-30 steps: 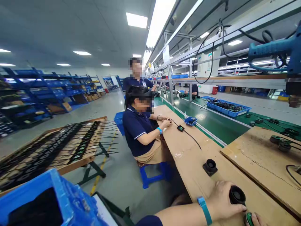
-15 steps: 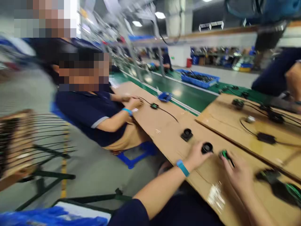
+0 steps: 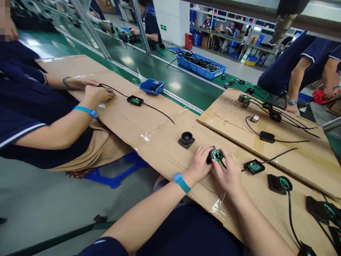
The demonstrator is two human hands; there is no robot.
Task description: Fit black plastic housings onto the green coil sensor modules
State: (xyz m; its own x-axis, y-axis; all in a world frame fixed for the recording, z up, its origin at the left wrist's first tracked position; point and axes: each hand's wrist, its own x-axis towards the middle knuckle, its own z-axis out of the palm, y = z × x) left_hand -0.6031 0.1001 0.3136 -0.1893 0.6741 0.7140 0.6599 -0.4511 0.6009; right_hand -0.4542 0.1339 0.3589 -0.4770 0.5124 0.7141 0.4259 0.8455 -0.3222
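My left hand grips a black motor housing from its left side. With thumb and fingers, my right hand holds a round part with a green circuit board face against the housing's opening; how deep it sits I cannot tell. A black cable runs from this part beside my right fingers. Just beyond my left hand, another black housing with a square flange stands on the cardboard. To the right of my hands lies a small open black box with a green board and cables.
Several housings with green boards and cables lie at the right. A co-worker's hands work at the left by a cabled box. A blue bin and a blue crate of cables stand beyond. Another person leans in at the right.
My hands have come together, bringing the green-board part from apart to against the black housing. The camera view has turned to the right.
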